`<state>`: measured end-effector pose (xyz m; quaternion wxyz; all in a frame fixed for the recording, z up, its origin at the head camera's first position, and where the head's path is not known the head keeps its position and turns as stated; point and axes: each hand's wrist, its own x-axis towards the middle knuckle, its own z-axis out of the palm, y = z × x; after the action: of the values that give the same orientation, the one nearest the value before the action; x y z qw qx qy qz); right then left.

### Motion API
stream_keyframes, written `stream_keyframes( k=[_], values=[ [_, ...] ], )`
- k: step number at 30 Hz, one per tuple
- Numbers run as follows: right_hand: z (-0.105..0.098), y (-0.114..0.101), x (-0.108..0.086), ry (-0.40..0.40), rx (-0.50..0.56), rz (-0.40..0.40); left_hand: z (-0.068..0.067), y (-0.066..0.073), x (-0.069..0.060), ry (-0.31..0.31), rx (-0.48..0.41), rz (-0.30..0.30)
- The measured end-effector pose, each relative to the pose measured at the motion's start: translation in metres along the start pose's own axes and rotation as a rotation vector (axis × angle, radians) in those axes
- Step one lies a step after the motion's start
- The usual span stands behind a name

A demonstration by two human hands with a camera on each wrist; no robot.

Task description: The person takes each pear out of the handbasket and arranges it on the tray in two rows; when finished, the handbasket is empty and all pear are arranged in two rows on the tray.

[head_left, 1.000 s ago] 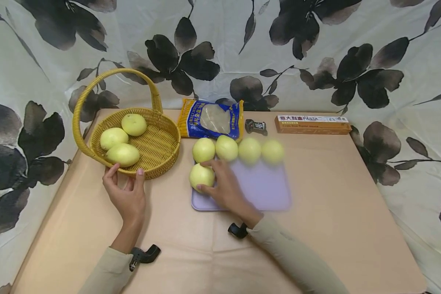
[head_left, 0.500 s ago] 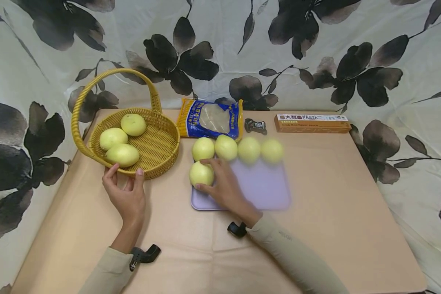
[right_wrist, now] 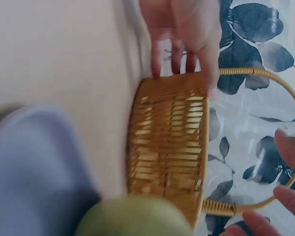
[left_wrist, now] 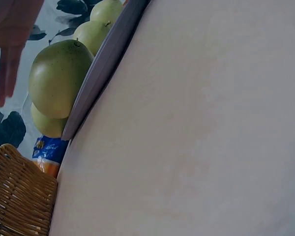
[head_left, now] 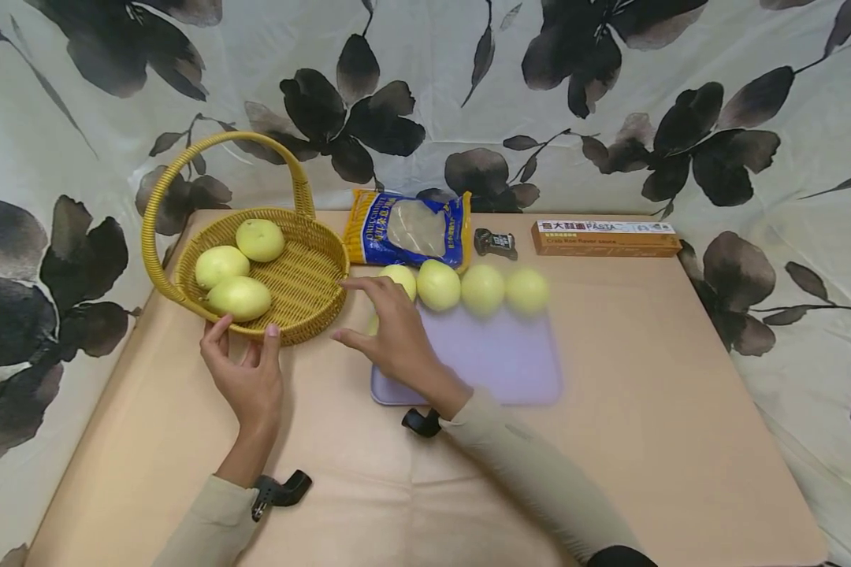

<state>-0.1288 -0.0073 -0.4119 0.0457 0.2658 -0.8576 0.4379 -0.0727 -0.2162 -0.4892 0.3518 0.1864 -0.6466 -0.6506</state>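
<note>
Near round pale-green fruit (head_left: 373,324) is mostly hidden in head view by R hand (head_left: 400,335); only a sliver is seen at L end of flat lilac rectangular tray (head_left: 489,354). Two R-most of four back-row fruits (head_left: 438,285) are blurred. In R-wrist view, one fruit is blurred & cut off below, well apart from fingers. R thumb & index are spread wide, w/ nothing held; contact w/ yellow woven hoop-handled basket (head_left: 319,319) can't be told. L hand's (head_left: 244,378) fingertips are laid against basket's near wall; three fruits (head_left: 239,298) are held inside.
</note>
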Motion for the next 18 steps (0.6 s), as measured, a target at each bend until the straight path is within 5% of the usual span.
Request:
stream_keyframes(
  k=[18],
  values=[
    [0.065, -0.032, 0.069, -0.129, 0.026, -0.075, 0.000, 0.003, -0.001, -0.012, 0.072, 0.007]
  ],
)
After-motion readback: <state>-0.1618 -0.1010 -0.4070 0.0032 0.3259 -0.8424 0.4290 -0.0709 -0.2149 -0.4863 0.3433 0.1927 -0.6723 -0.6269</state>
